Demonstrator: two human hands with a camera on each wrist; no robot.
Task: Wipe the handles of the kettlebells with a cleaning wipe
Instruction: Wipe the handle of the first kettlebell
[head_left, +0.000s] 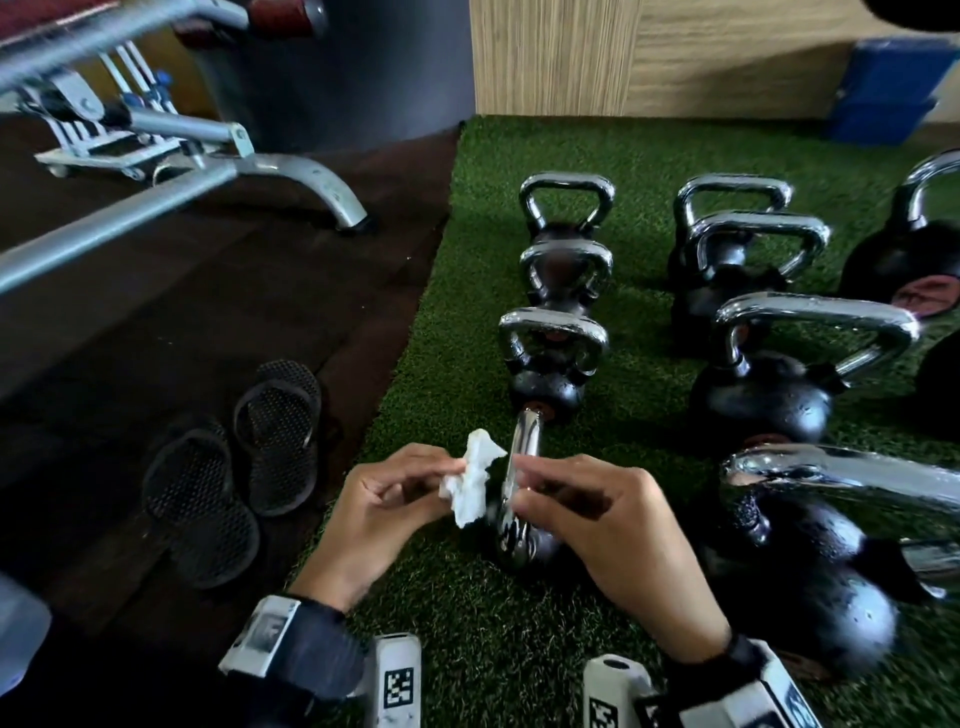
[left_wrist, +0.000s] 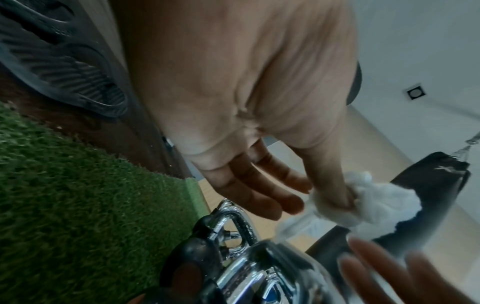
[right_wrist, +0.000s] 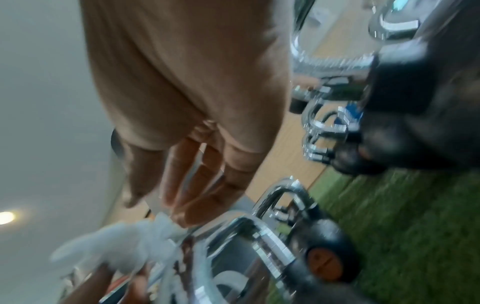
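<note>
While pinching the crumpled cleaning wipe (head_left: 474, 478) in the left hand (head_left: 384, 512), just left of the nearest kettlebell handle (head_left: 514, 486) on the turf. Further right, right hand (head_left: 605, 525) beside that chrome handle, fingers loosely curled, apparently gripping nothing. Probably mid-wipe; next, wrap and rub along the handle.

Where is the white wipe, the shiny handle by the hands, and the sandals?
cleaning wipe (head_left: 475, 480), head view, crumpled middle.
nearest kettlebell handle (head_left: 522, 441), head view, chrome upper bar.
black sandals (head_left: 280, 431), head view, right sandal's sole.
</note>
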